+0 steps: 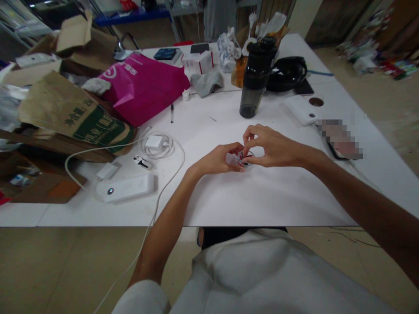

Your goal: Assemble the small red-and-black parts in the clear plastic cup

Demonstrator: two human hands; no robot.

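Observation:
Near the middle of the white table, both hands meet at a small clear, rounded object with dark and red bits inside; its kind is too small to tell. My left hand curls around its left side, thumb below and fingers above. From the right, my right hand pinches at its top and edge with thumb and forefinger. Part of the object is hidden behind the fingers. Beyond the hands stands a dark water bottle, upright.
Left are a white charger with a coiled cable, a white oblong device, a brown paper bag and a magenta bag. Right are a black case, a white power bank and a phone. A pen lies farther back.

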